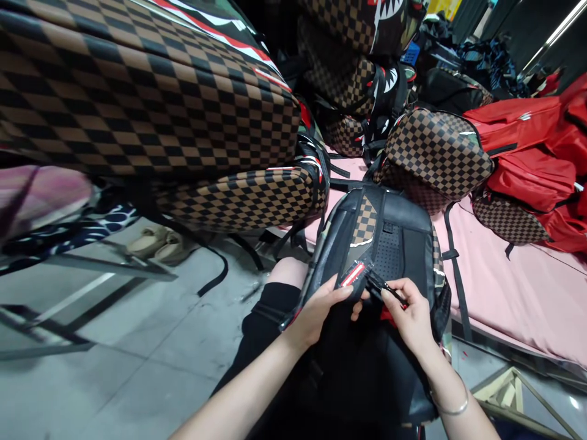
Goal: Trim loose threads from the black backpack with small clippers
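Backpack on lap | left hand fingers grip red tab | right hand fingers pinch black strap

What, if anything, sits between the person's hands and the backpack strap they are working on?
Nothing visible does. The left hand already pinches the red-and-white tab on the black backpack, and the right hand grips the thin black strap end beside it. The other checkered bags lie farther back on the pink table.

Single head-worn view, aimed forward and down.
The scene was seen from close above the lap, with the pink table ahead and the grey floor to the left.
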Action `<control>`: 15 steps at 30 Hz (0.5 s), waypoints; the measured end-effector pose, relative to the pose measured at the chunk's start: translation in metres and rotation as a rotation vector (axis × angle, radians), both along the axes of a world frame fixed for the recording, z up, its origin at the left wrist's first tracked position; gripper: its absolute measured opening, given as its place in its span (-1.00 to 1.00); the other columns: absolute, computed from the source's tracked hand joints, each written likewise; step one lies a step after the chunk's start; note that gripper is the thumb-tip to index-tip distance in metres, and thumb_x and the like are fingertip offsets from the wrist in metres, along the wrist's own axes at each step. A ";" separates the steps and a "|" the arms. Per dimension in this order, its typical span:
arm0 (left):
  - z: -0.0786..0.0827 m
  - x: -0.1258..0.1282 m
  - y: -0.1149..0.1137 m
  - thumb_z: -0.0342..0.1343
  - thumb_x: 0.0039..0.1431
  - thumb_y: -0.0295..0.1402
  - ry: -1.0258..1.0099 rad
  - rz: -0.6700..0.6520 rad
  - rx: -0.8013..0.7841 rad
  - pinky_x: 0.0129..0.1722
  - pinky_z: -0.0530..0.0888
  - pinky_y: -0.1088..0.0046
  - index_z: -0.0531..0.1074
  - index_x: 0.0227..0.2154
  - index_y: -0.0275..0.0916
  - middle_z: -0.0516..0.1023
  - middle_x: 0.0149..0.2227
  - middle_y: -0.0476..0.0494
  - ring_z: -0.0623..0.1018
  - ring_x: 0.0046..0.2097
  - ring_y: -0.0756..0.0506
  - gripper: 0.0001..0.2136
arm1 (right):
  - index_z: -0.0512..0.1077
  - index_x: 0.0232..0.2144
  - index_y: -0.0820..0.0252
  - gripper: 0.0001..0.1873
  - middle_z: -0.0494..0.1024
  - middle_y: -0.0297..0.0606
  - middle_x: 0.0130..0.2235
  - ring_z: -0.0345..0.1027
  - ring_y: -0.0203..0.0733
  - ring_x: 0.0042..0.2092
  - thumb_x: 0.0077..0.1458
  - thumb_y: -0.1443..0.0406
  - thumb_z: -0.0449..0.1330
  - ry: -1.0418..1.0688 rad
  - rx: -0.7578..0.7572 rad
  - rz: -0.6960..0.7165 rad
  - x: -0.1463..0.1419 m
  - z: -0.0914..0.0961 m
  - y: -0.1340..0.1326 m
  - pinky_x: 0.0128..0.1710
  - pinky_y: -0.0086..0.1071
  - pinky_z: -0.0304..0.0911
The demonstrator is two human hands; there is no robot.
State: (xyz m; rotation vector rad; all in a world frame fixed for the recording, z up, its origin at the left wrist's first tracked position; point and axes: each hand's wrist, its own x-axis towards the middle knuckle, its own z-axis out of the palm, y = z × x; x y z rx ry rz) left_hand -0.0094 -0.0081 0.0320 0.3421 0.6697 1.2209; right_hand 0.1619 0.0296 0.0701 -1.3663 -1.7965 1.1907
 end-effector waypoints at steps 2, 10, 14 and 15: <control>0.000 0.000 0.000 0.18 0.02 -0.34 0.003 0.010 0.008 -0.52 0.38 0.50 0.32 -0.27 -0.30 0.52 -0.35 -0.17 0.45 -0.48 -0.01 -0.77 | 0.38 -0.32 0.24 -0.68 0.39 -0.38 -0.56 0.17 -0.38 -0.56 0.07 0.08 0.13 -0.021 0.009 0.013 -0.002 0.000 0.001 -0.56 -0.50 0.09; -0.010 0.000 0.000 0.17 0.04 -0.35 0.036 -0.004 0.031 -0.48 0.41 0.47 0.29 -0.22 -0.31 0.51 -0.33 -0.19 0.46 -0.46 -0.02 -0.74 | 0.39 -0.32 0.21 -0.71 0.46 -0.34 -0.46 0.28 -0.35 -0.49 0.08 0.09 0.12 -0.101 0.080 0.059 -0.011 0.001 0.010 -0.49 -0.51 0.17; -0.011 0.001 -0.001 0.16 0.05 -0.34 0.013 -0.007 0.054 -0.49 0.39 0.47 0.28 -0.22 -0.30 0.51 -0.33 -0.18 0.45 -0.47 -0.02 -0.74 | 0.40 -0.33 0.21 -0.73 0.51 -0.30 -0.40 0.36 -0.30 -0.42 0.08 0.11 0.13 -0.106 0.120 0.093 -0.010 0.002 0.014 -0.42 -0.49 0.23; -0.011 0.001 -0.001 0.17 0.05 -0.34 0.004 -0.011 0.062 -0.49 0.39 0.46 0.28 -0.23 -0.30 0.51 -0.32 -0.19 0.45 -0.47 -0.02 -0.74 | 0.41 -0.33 0.21 -0.73 0.51 -0.30 -0.40 0.36 -0.30 -0.43 0.08 0.11 0.12 -0.113 0.131 0.098 -0.010 0.001 0.015 -0.42 -0.48 0.23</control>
